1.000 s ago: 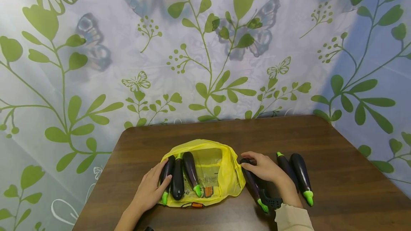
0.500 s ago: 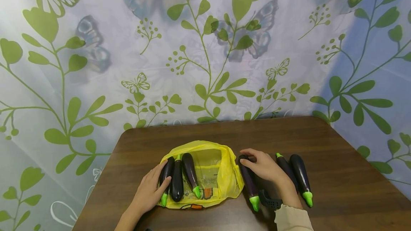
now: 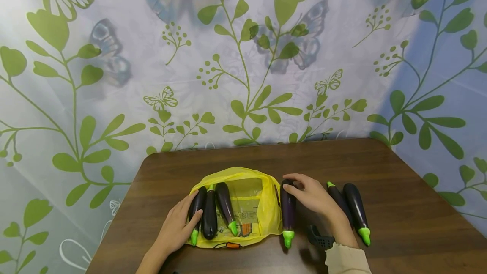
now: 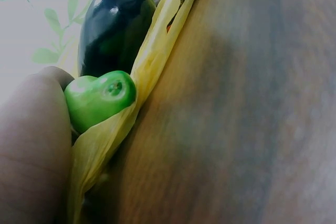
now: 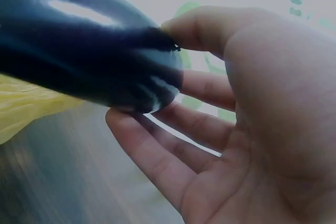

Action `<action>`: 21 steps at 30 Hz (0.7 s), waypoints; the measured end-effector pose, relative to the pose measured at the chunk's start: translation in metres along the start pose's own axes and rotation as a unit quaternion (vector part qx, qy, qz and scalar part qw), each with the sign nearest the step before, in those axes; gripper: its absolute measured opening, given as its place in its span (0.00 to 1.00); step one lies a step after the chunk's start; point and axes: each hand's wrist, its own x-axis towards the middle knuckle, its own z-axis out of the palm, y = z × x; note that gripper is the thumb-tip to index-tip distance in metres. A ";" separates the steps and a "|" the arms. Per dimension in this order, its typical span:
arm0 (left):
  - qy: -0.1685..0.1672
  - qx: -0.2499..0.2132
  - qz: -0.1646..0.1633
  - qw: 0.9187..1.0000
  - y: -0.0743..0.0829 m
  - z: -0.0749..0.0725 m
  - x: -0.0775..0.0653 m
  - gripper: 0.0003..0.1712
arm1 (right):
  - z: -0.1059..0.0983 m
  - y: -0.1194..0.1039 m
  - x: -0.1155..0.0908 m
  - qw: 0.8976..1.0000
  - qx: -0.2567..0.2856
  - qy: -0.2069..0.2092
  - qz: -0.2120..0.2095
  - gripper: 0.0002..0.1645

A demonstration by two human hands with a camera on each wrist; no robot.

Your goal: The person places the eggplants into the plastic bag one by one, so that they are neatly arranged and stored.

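In the head view, my left hand (image 3: 176, 222) holds the leftmost dark eggplant (image 3: 198, 204) inside the yellow plastic bag (image 3: 269, 212), thumb across its side. Its green stem end (image 4: 100, 98) shows beside the thumb in the left wrist view, the bag's edge under it. Two more eggplants (image 3: 209, 215) lie next to it in the bag. Just outside the bag's right side, my right hand (image 3: 310, 193) grips another eggplant (image 3: 288, 212) by its rounded end, green stem toward me. In the right wrist view, the thumb and fingertips close around that end (image 5: 142, 72).
Right of my right arm, two eggplants (image 3: 355, 204) lie side by side on the brown wooden table (image 3: 411, 223). A curtain (image 3: 243, 75) with green leaves and butterflies hangs behind the table. A dark band (image 3: 320, 237) is on my right wrist.
The eggplant in my right hand has swung from slanted to nearly straight, its stem end moving left toward the bag. My left hand stays in place.
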 end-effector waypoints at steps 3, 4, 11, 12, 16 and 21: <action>-0.001 -0.003 -0.002 1.000 0.000 0.000 0.000 0.38 | 0.000 -0.002 0.000 1.000 0.007 0.008 0.001 0.27; -0.001 -0.004 -0.003 1.000 0.001 0.000 0.000 0.38 | 0.000 -0.002 0.000 1.000 0.009 0.011 0.000 0.27; -0.003 -0.006 -0.006 1.000 0.001 -0.001 0.000 0.37 | 0.000 -0.006 0.001 0.999 0.028 0.029 -0.005 0.29; -0.004 -0.005 -0.007 1.000 0.001 -0.001 0.000 0.37 | 0.000 -0.006 0.001 0.999 0.031 0.030 -0.008 0.30; -0.005 -0.005 -0.007 1.000 0.000 0.000 0.000 0.37 | 0.000 -0.007 0.002 0.998 0.045 0.040 -0.010 0.29; -0.005 -0.004 -0.007 1.000 0.000 0.000 0.000 0.38 | 0.001 -0.009 0.002 0.997 0.059 0.051 -0.004 0.30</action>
